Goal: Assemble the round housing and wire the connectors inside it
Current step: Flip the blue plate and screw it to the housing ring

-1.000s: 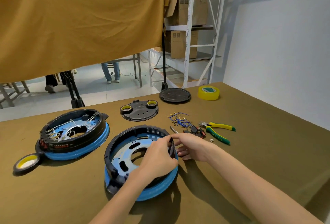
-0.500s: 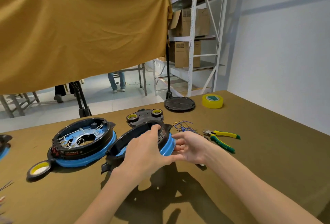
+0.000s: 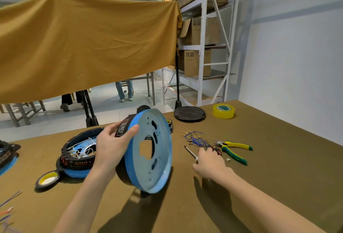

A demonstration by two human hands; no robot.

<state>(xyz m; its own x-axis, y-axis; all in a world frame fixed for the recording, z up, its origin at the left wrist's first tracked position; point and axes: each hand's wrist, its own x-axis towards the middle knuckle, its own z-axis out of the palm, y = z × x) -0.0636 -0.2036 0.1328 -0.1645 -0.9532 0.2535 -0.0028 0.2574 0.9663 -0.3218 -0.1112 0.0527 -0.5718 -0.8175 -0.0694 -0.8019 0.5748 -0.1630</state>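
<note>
Above olive table (image 3: 269,186), left hand (image 3: 111,147) fingers grip upended housing (image 3: 148,151); right hand (image 3: 209,162) fingers pinch connectors (image 3: 216,150).

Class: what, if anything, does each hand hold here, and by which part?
The left hand grips the tilted housing by its upper rim. The right hand reaches among small parts; whether it holds anything cannot be told.
</note>
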